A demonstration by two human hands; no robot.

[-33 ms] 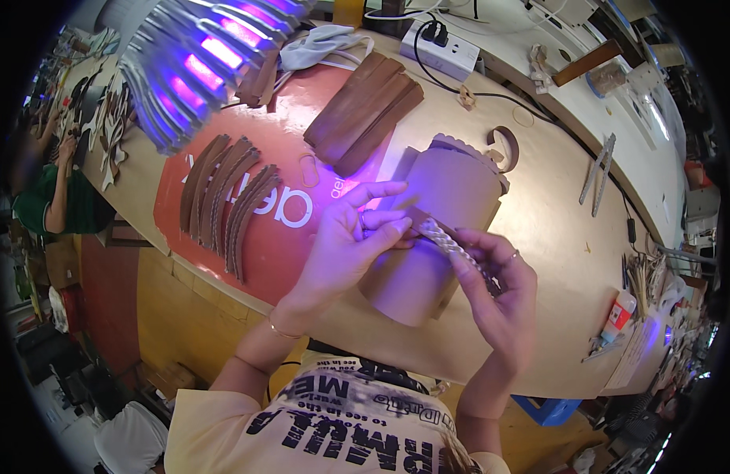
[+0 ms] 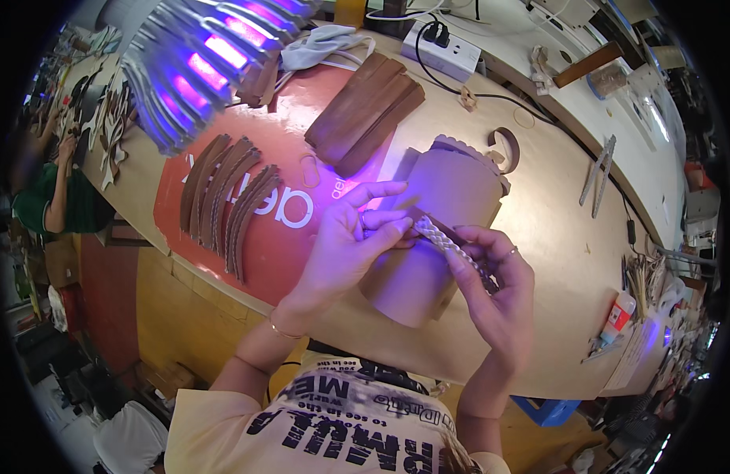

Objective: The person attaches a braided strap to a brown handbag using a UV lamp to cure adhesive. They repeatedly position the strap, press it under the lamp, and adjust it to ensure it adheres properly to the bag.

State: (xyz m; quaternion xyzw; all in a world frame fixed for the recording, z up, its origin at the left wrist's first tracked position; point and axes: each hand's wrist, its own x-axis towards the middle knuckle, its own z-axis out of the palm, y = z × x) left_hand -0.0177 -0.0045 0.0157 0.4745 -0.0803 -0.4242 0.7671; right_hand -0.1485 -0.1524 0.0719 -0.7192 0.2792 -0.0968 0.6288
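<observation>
Both hands hold a braided leather strip (image 2: 442, 238) above a curved, brown-covered form (image 2: 452, 189). My left hand (image 2: 353, 235) pinches the strip's far-left end between thumb and index finger, its other fingers bent. My right hand (image 2: 495, 276) grips the strip farther along, thumb on the near side and fingertips behind. The braid looks pale under the light, and a flat brown band shows along its back edge. Part of the strip is hidden inside my right hand. Under it, the form lies lengthwise, with scalloped pieces (image 2: 467, 150) at its far end.
A bright purple-lit lamp (image 2: 211, 67) hangs at upper left. Braided brown strips (image 2: 246, 213) lie on a red sheet (image 2: 282, 261), near stacked brown leather pieces (image 2: 361, 114). Tweezers (image 2: 598, 178), a power strip (image 2: 444, 49) and a glue bottle (image 2: 618, 316) are around. A co-worker's arm (image 2: 58, 186) shows far left.
My right hand has shifted very slightly to the left, and the braid's face shows a little more. My left hand stays where it was.
</observation>
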